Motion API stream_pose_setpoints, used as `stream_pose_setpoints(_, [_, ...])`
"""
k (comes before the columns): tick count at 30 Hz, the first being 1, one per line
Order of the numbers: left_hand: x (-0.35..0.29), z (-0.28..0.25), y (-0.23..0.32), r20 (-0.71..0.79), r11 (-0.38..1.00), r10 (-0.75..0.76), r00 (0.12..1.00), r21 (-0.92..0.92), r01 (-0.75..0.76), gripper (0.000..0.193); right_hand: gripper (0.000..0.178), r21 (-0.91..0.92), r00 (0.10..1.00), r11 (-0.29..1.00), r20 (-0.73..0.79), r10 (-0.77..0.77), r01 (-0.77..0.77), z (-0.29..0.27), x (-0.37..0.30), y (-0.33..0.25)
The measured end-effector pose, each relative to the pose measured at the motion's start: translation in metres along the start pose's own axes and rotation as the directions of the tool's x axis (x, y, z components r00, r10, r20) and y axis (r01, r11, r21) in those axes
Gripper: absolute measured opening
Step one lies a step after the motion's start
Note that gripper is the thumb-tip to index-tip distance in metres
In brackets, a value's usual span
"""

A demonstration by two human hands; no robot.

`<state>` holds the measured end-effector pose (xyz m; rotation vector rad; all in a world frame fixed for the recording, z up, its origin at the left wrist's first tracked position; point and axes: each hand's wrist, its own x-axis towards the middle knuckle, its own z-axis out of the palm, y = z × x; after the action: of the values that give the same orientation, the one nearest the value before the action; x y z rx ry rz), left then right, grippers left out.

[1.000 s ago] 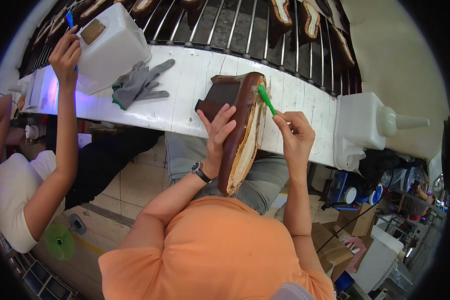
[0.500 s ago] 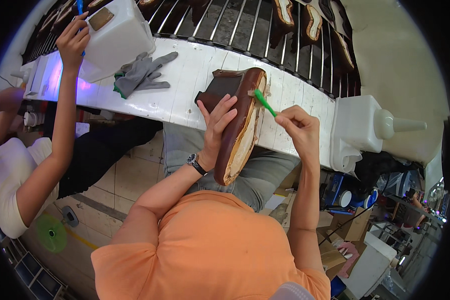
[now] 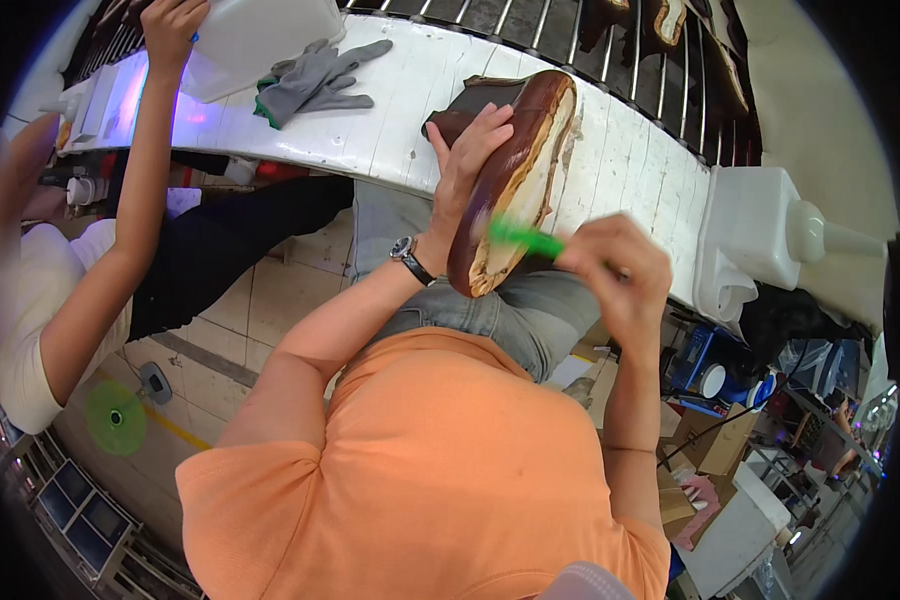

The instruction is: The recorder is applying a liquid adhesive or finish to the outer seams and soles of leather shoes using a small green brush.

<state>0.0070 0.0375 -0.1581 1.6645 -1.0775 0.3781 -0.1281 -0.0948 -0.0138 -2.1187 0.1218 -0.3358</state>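
Note:
A dark brown leather boot point(image 3: 507, 163) lies on its side at the front edge of the white bench, its pale, soleless underside facing right. Its shaft points back left on the bench top and its near end juts over the edge. My left hand point(image 3: 462, 178) grips the boot from the left, fingers laid across the upper. In my right hand point(image 3: 622, 265) is a small brush with a green handle point(image 3: 540, 241), its tip at the underside's rim near the close end. Motion blurs the brush and right hand, so I cannot tell exactly where the bristles touch.
A grey work glove point(image 3: 320, 82) lies on the white bench point(image 3: 400, 120). White plastic jugs stand left point(image 3: 260, 45) and right point(image 3: 760, 225). Behind runs a roller conveyor point(image 3: 550, 25) carrying more boots. At left, a co-worker's arm point(image 3: 140, 200) reaches over the bench.
The brush has moved from the far part of the boot's underside down to its near end. The view has shifted, so bench and boot sit higher. My left hand keeps its hold.

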Motion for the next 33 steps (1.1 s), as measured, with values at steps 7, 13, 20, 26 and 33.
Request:
stream_pose_setpoints(7, [0.015, -0.004, 0.01, -0.068, 0.994, -0.06, 0.996, -0.099, 0.053, 0.068, 0.008, -0.022, 1.0, 1.0, 0.017, 0.023, -0.022, 0.001, 0.001, -0.02])
stream_pose_setpoints(13, [0.037, -0.014, 0.026, 0.046, 0.89, -0.295, 0.954, -0.349, 0.292, 0.068, 0.004, 0.156, 0.948, 0.968, -0.224, 0.228, -0.196, -0.004, 0.012, 0.01])
stream_pose_setpoints(20, [0.051, -0.028, 0.029, 0.185, 0.895, -0.225, 0.957, -0.35, 0.278, 0.072, 0.006, 0.258, 0.994, 0.966, -0.097, 0.049, -0.023, -0.001, -0.004, -0.028])
stream_pose_setpoints(26, [0.064, -0.045, 0.051, 0.23, 0.977, -0.094, 0.969, -0.168, 0.135, 0.087, 0.007, 0.185, 0.942, 0.981, -0.314, 0.119, -0.062, -0.016, 0.024, -0.023])
stream_pose_setpoints(33, [0.077, -0.08, 0.073, 0.488, 0.892, -0.222, 0.844, -0.247, 0.378, 0.09, 0.016, 0.052, 0.972, 0.994, -0.221, -0.083, 0.097, -0.019, 0.008, -0.051])
